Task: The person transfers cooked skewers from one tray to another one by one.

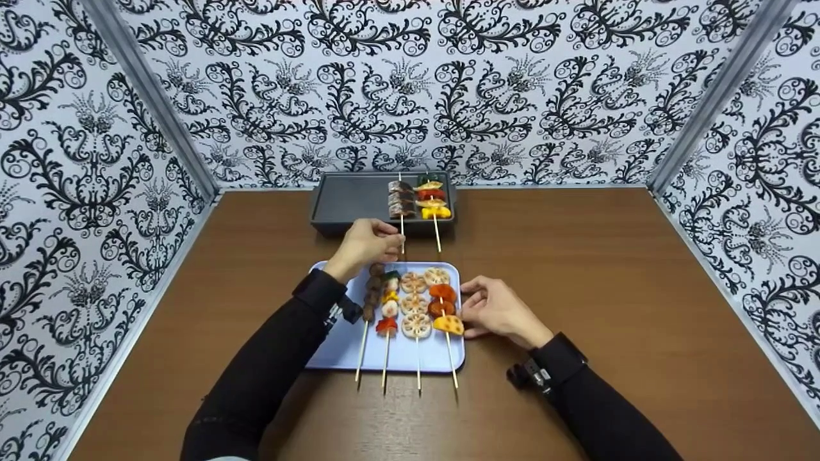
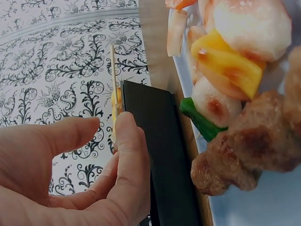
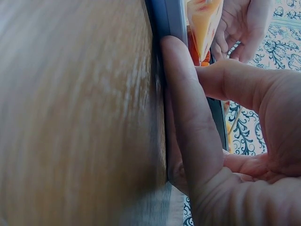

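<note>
My left hand (image 1: 394, 238) reaches past the light blue tray (image 1: 339, 349) and pinches the stick end of a meat skewer (image 1: 400, 198) that lies on the dark grill tray (image 1: 349, 203). In the left wrist view the stick (image 2: 113, 80) runs between the thumb and forefinger of the left hand (image 2: 112, 123). A vegetable skewer (image 1: 431, 200) lies beside the meat one. My right hand (image 1: 467, 314) rests against the blue tray's right rim (image 3: 164, 19), with one finger (image 3: 188, 108) laid straight along it. It holds nothing.
Several skewers lie on the blue tray: meatballs (image 1: 373, 291), mixed vegetables (image 1: 389, 301), lotus root (image 1: 416, 306) and carrot slices (image 1: 444, 306). Patterned walls close in the brown table (image 1: 608, 288) on three sides. The grill tray stands against the back wall.
</note>
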Demonstrator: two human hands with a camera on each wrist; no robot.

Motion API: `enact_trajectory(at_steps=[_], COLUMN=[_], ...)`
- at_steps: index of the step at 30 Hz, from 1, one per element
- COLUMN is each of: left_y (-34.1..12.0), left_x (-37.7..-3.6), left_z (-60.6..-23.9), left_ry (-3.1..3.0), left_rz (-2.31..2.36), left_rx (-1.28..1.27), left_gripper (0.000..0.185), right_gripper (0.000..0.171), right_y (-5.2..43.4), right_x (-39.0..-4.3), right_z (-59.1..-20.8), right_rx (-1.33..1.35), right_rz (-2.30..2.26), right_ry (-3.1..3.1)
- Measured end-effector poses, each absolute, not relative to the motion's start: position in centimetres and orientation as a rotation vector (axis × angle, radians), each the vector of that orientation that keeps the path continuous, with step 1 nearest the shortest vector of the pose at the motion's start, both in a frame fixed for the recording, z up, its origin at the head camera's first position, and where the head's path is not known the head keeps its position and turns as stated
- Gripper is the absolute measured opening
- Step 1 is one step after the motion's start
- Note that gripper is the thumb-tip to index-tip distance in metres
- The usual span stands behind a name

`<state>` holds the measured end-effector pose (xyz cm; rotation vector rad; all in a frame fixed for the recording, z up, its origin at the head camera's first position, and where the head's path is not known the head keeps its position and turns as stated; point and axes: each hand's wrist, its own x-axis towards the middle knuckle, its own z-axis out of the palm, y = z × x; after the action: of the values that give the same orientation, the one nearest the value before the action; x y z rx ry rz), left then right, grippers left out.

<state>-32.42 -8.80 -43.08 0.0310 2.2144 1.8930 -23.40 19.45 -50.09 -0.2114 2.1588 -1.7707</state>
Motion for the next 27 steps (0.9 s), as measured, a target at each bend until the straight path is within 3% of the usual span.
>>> enact_trajectory(at_steps=[27], left_y=[-7.86], left_x=[-33.36], left_z=[-43.3], left_ry=[2.193], left_rz=[1.868], left_rx=[0.031], left_gripper=[0.031], right_gripper=[0.054], right_y=[19.42], right_x=[-23.48], right_z=[-49.86], right_rx=[-0.188], right_rz=[-1.76], right_ry=[2.161])
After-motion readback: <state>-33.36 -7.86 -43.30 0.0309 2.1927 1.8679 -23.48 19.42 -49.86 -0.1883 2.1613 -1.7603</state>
